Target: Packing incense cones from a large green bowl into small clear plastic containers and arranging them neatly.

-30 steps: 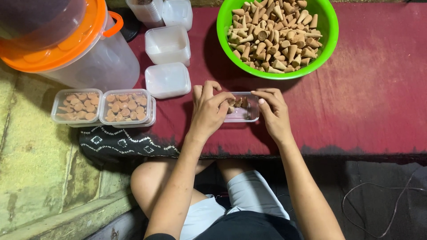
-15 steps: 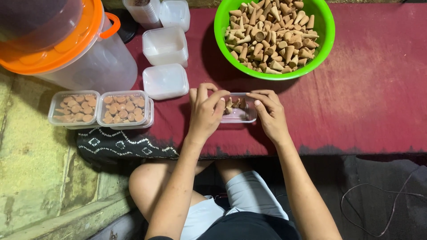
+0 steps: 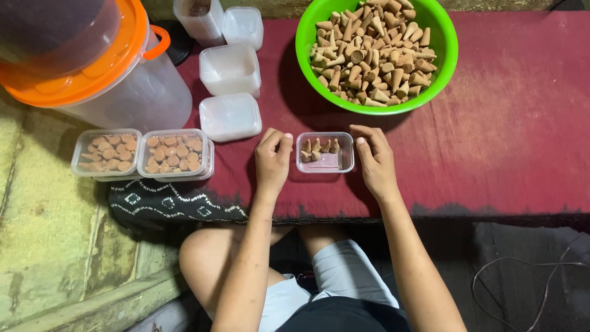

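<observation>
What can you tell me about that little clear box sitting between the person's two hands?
The small clear plastic box is square with rounded corners, lidless and upright on the dark red cloth, just below the green bowl. A single row of brown cones stands along its far side; the rest shows bare. The left hand and right hand flank it, the right fingers at its edge.

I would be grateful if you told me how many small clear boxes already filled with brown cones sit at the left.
2. One filled clear rectangular plastic box lies furthest left; the second filled box touches its right side, seemingly on another box, so more may be hidden beneath.
</observation>
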